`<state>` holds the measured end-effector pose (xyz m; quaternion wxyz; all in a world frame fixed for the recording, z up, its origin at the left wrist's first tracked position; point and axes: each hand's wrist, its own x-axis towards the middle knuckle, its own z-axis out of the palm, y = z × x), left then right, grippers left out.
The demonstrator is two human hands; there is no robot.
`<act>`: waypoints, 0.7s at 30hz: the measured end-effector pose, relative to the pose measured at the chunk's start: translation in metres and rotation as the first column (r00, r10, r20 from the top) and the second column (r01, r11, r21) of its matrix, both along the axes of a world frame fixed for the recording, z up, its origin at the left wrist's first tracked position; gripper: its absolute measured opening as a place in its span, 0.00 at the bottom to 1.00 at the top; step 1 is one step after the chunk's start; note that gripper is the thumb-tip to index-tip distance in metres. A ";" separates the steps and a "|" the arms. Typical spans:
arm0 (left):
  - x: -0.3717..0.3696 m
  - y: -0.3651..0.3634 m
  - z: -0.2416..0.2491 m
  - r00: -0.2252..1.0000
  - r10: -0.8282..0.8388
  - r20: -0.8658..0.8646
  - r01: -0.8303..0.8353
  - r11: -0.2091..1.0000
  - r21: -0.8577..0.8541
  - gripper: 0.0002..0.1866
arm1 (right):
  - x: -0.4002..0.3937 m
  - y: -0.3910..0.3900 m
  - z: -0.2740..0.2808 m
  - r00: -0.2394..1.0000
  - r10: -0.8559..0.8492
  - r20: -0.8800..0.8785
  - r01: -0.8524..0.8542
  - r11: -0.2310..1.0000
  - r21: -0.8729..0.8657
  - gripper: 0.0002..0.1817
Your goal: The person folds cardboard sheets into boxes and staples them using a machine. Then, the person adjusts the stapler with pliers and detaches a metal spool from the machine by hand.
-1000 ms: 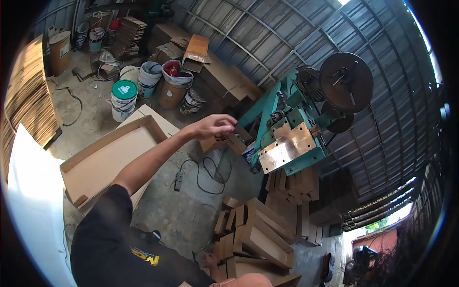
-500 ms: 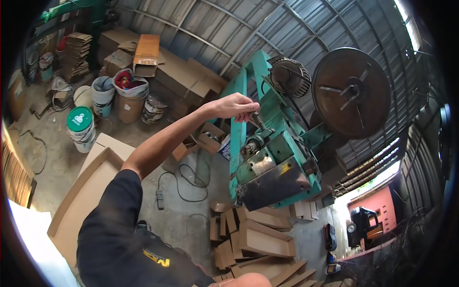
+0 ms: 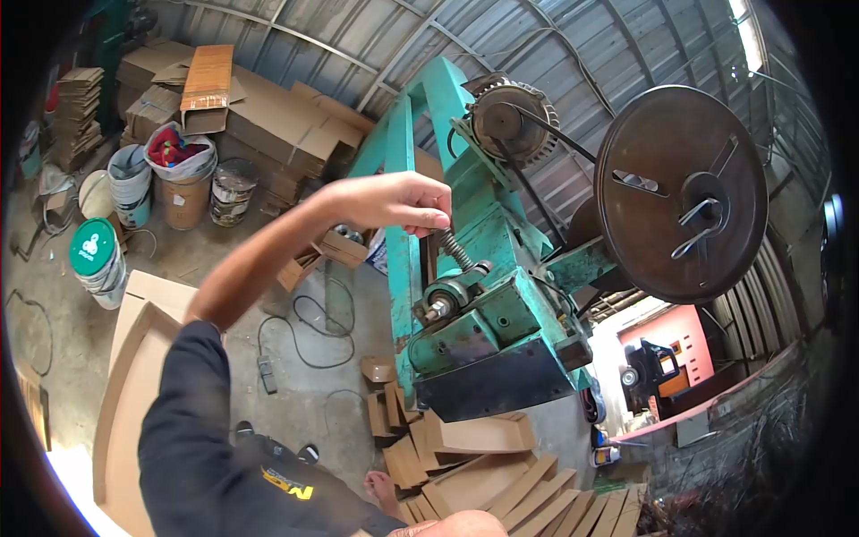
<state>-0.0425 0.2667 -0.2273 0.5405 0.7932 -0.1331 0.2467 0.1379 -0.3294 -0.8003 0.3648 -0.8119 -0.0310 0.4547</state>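
My left hand [image 3: 407, 204] reaches out from a dark sleeve, fingers closed round the top end of a spring-loaded rod [image 3: 456, 251]. The rod stands on a green press machine [image 3: 483, 309], above a shaft end with a bearing block [image 3: 440, 304]. My fingers hide the tip of the rod. Low in the view, my right hand [image 3: 381, 489] hangs near my body beside folded cardboard trays [image 3: 479, 434]; its fingers look loosely apart, with nothing visible in them.
A large brown flywheel [image 3: 662, 233] and a belt-driven motor [image 3: 512, 121] are on the machine's right side. A cable [image 3: 309, 336] lies on the concrete floor. Buckets [image 3: 97, 255] and cardboard stacks [image 3: 286, 125] stand behind; a cardboard sheet [image 3: 134, 358] lies left.
The view has shifted, so the machine appears nearer and further left. My left hand stays at the rod's top, its wrist turned. My right hand has come into view at the bottom.
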 end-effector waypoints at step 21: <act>0.044 -0.029 -0.020 0.533 0.469 0.704 -0.846 0.274 0.458 0.05 | -0.045 0.051 -0.003 0.968 0.194 -0.157 -0.198 0.980 -0.009 0.13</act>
